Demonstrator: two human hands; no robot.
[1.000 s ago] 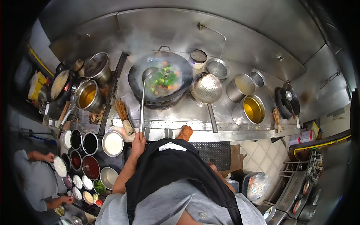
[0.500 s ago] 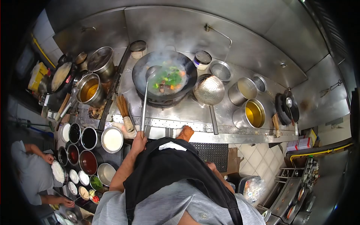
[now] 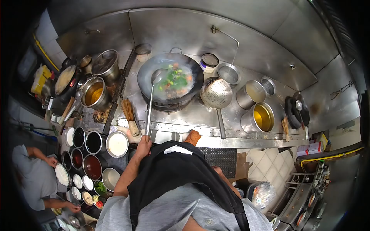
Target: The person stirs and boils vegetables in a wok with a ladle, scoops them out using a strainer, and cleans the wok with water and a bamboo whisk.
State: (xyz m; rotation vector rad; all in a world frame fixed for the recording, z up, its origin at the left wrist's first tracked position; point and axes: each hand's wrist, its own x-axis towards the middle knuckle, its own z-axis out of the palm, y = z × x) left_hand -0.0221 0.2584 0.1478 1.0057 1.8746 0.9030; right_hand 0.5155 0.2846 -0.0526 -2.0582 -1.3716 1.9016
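Note:
My left hand (image 3: 143, 147) is closed around the end of a long-handled ladle (image 3: 150, 106) at the counter edge. The ladle's bowl rests inside a dark wok (image 3: 144, 87), at the left of the food. In the wok, green, orange and dark pieces of food (image 3: 176, 80) lie in a steaming, cloudy patch. My right hand (image 3: 217, 169) hangs low beside the black apron, away from the stove; its fingers are mostly hidden. Next to my left hand are a bamboo brush (image 3: 130, 115) and a pot of white liquid (image 3: 117, 144).
A perforated strainer (image 3: 216, 94) lies right of the wok. Farther right stand metal pots, one with yellow liquid (image 3: 263, 117). At left are a pot of amber liquid (image 3: 95, 93) and several sauce containers (image 3: 92, 166). A co-worker (image 3: 32, 177) stands there with a bowl of white food (image 3: 62, 174).
The view has shifted slightly, and the food in the wok looks somewhat rearranged under the steam. My left hand keeps its hold on the ladle, whose bowl stays at the wok's left side.

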